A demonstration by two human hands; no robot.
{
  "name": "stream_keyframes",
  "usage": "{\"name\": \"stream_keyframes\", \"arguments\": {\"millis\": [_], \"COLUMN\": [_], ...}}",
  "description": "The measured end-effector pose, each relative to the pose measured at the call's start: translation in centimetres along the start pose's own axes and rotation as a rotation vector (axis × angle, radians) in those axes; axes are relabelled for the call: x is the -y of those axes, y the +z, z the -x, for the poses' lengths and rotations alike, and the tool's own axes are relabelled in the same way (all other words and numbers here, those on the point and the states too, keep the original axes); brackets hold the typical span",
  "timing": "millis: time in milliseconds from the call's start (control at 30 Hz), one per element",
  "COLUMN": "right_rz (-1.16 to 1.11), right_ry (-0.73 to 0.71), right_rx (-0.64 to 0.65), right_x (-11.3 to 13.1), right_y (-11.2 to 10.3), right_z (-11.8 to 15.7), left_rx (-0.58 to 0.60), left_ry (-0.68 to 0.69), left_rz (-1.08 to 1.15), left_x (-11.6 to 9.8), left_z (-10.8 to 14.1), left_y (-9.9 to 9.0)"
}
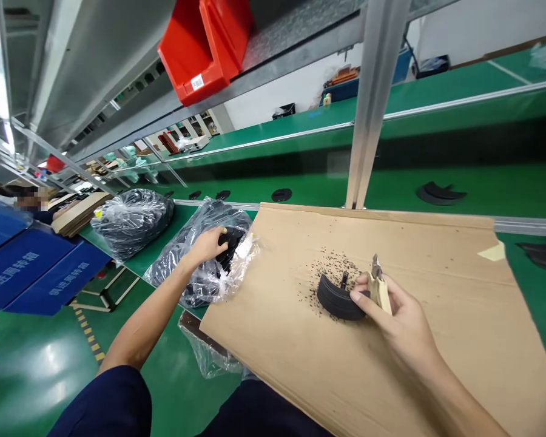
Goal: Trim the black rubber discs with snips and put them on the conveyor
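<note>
My left hand (210, 244) reaches to the mouth of a clear plastic bag (188, 267), fingers closed on a black plastic part (230, 243) there. Which end of that part the fingers grip is partly hidden. On the brown cardboard sheet (273, 352), my right hand (403, 309) holds side cutters (378, 285) with pale handles, the metal jaws pointing up and away. Its thumb and fingers also pinch the right end of a curved black plastic part (341, 300), which has a short stem on its inner side. Small dark scraps (330, 267) lie scattered around this part.
Another filled bag (134, 221) stands farther left, near blue crates (40, 267). Black parts (441, 194) lie on the green surface behind the cardboard. A metal post (373, 103) rises at the cardboard's far edge; a red bin (207, 48) hangs overhead. A person sits far left.
</note>
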State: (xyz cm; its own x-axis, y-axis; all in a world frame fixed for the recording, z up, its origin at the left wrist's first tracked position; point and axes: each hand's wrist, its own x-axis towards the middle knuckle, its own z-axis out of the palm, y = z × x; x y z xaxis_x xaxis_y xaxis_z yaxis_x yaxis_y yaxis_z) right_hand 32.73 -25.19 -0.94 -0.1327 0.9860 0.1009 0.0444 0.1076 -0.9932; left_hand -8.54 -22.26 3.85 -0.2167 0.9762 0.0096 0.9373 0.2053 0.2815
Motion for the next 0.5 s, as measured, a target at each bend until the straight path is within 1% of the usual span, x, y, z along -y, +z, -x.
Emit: {"name": "stream_keyframes", "arguments": {"millis": [67, 100, 133, 167, 233, 267, 300, 400, 467, 500], "right_rz": [-0.01, -0.015, -0.021, -0.027, -0.037, -0.041, -0.045, -0.063, -0.076, -0.081], "right_ry": [0.02, 0.034, 0.047, 0.06, 0.082, 0.092, 0.101, 0.115, 0.115, 0.117], "right_rx": [0.002, 0.002, 0.005, 0.009, 0.02, 0.025, 0.027, 0.026, 0.023, 0.02], "right_x": [0.2, 0.2, 0.3, 0.4, 0.5, 0.6, 0.6, 0.7, 0.8, 0.8], "right_y": [0.0, 0.0, 0.0, 0.0, 0.1, 0.1, 0.2, 0.2, 0.3, 0.3], "right_z": [0.0, 0.0, 0.1, 0.1, 0.2, 0.2, 0.3, 0.5, 0.6, 0.7], "left_rx": [-0.019, -0.016, 0.005, 0.047, 0.186, 0.267, 0.339, 0.488, 0.554, 0.566], "left_ry": [0.057, 0.091, 0.122, 0.144, 0.15, 0.136, 0.123, 0.127, 0.17, 0.205], "left_rz": [0.071, 0.178, 0.344, 0.559, 1.022, 1.189, 1.286, 1.402, 1.439, 1.45], "left_x": [-0.8, -1.5, -2.3, -3.3, -5.6, -7.0, -8.3, -12.1, -14.1, -14.9], "left_z": [0.9, 1.4, 2.0, 2.6, 3.5, 3.8, 4.0, 4.0, 3.8, 3.9], "left_y": [-0.3, -0.4, -0.3, -0.1, 0.8, 1.3, 2.0, 4.1, 5.5, 6.1]}}
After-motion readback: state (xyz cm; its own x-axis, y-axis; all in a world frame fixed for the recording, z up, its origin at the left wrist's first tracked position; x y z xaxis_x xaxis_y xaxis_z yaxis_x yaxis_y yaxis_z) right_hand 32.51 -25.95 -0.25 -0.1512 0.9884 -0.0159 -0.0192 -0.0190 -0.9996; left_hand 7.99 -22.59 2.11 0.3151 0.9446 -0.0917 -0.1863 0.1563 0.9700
